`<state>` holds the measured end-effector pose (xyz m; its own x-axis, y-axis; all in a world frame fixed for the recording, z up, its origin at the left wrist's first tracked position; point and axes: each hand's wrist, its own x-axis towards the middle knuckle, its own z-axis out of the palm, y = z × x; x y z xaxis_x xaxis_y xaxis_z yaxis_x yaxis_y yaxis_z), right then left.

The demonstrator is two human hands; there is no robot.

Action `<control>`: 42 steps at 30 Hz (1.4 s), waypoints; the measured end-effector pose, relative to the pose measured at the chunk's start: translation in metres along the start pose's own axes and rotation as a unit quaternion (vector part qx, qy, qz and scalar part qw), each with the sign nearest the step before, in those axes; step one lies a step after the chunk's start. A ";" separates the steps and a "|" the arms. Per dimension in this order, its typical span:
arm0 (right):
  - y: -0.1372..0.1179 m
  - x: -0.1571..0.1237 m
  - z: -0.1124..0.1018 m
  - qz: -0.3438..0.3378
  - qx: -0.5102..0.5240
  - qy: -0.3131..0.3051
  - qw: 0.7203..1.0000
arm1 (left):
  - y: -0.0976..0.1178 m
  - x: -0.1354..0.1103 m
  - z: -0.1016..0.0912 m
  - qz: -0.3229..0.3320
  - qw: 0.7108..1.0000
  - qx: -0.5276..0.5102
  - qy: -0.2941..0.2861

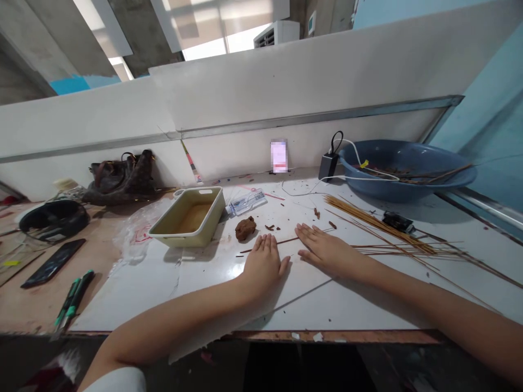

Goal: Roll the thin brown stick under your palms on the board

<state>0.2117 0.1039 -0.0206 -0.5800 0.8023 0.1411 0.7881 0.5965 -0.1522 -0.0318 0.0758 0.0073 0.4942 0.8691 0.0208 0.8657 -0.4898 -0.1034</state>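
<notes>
My left hand (263, 265) lies flat on the white board, fingers together and thumb out to the right. Under its fingertips runs a thin brown stick (288, 240), which continues rightward beneath the fingers of my right hand (327, 250). That hand is also flat, palm down, thumb apart. Neither hand is closed around the stick; parts of it are hidden below the fingers. Just beyond my left fingertips sits a rough brown clay-like lump (245, 229). Small brown crumbs (269, 227) and short pieces (317, 213) lie beyond both hands.
A pale green basin (212, 220) stands left of the lump. A bundle of thin tan sticks (378, 222) lies right, before a blue tub (368, 188). A phone (279, 156) leans on the back wall. Green-black cutters (75, 299) and a dark phone (54, 263) lie far left.
</notes>
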 end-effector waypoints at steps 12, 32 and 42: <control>0.008 -0.002 0.005 0.002 -0.003 -0.001 1.000 | 0.003 -0.003 0.009 -0.009 1.000 0.006 0.014; -0.003 -0.024 0.008 0.021 -0.026 -0.021 0.999 | 0.011 -0.028 0.020 0.012 0.999 0.018 0.023; 0.002 -0.015 0.001 0.042 -0.004 -0.043 0.998 | 0.005 -0.014 0.009 -0.031 0.998 0.045 -0.014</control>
<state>0.2217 0.0937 -0.0243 -0.5266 0.8490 0.0430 0.8365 0.5265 -0.1516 -0.0354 0.0618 -0.0026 0.4356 0.9001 0.0019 0.8836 -0.4272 -0.1916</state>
